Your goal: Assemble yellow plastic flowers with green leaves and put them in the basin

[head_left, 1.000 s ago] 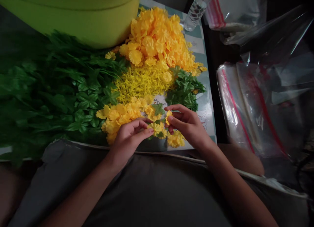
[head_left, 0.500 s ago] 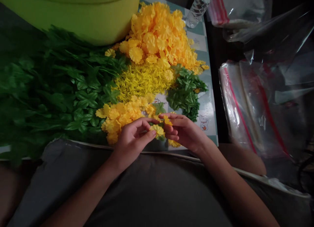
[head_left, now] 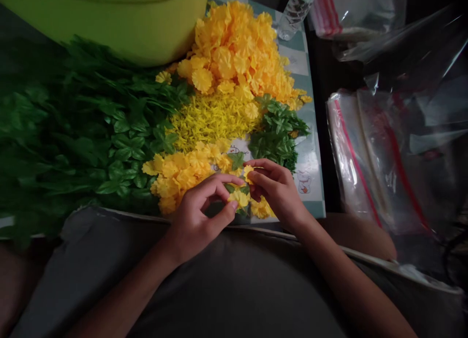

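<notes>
Bare left hand and right hand, slim-fingered. We note an uncovered left forearm and right forearm, both narrowing to the wrist. Across the lap, plain dark grey cloth, matt, with thin pale trim along its far edge; we cannot tell whether clothing or cushion. Beyond the trim at right, we see a rounded, bare part of a leg, shadowed.

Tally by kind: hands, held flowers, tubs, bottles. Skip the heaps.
Hands: 2 (left hand, right hand)
Held flowers: 2 (left-hand flower, right-hand flower)
Green tub: 1
Clear bottle: 1
Total: 6
</notes>
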{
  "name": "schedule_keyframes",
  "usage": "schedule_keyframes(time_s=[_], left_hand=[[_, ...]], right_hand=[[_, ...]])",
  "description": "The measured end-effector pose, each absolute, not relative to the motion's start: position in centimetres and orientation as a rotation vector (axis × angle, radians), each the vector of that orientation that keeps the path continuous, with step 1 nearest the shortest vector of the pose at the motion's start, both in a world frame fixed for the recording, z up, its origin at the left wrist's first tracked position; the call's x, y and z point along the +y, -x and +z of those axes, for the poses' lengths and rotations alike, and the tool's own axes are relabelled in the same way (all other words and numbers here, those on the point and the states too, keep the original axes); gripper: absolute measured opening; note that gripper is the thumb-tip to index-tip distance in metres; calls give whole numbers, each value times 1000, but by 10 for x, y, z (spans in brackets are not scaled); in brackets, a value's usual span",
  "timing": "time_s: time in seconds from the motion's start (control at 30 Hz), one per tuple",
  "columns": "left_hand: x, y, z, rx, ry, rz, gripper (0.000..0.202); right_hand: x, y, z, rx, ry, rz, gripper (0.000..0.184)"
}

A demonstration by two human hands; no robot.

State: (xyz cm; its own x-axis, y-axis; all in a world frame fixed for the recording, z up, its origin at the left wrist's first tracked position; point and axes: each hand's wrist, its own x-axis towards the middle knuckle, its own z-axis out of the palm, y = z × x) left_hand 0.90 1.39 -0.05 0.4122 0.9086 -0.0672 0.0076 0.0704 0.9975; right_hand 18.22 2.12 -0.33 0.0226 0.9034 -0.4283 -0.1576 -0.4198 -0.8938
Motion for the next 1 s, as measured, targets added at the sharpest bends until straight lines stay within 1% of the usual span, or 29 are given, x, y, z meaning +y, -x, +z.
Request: schedule_keyframes(time_s=[0.2, 0.43, 0.7, 1.0], left_hand=[[12, -7, 0, 918, -1439, 859, 14], [13, -8, -2, 910, -1488, 855, 12], [13, -9, -2, 909, -1502, 864, 12], [12, -8, 0, 852, -1539, 849, 12]], right_hand=[[21, -183, -5, -782, 1394, 1571, 12], [20, -182, -5, -743, 1373, 1610, 14], [22, -180, 2, -537, 1316, 1718, 14], [21, -180, -2, -649, 1388, 1632, 17]])
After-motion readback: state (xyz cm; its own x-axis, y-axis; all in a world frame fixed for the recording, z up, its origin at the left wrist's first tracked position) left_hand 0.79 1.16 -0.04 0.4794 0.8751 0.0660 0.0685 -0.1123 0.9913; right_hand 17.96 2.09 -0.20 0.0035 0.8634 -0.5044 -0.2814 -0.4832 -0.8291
